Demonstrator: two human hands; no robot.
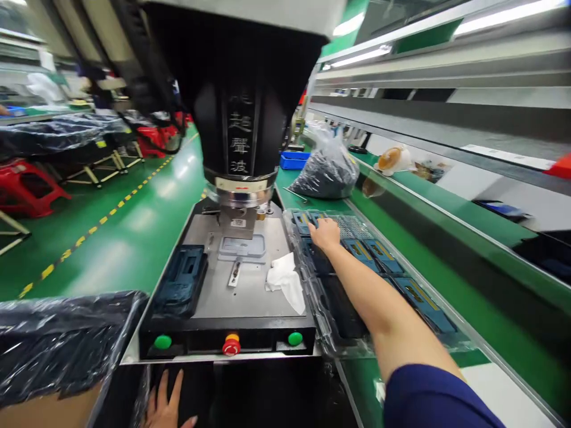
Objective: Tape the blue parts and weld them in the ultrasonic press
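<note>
My right hand point(326, 233) reaches out to the far row of a clear plastic tray point(319, 309), its fingers curled at the edge of a blue plastic housing point(303, 221). Their tips are partly hidden. More blue housings with yellowish strips, such as one housing point(426, 303), lie in the tray's pockets. My left hand point(166, 404) rests low with fingers spread by the black front of the ultrasonic welding machine point(236, 178), holding nothing. On the machine's metal plate are a grey fixture point(243, 246), a crumpled white cloth point(285, 282) and a stack of dark blue housings point(181, 279).
Green buttons, a left one point(163, 342) and a right one point(295, 338), flank a red stop button point(231, 345). A filled plastic bag point(328, 166) and a blue bin point(294, 160) stand behind the tray. At left is a box lined with black plastic point(66, 339).
</note>
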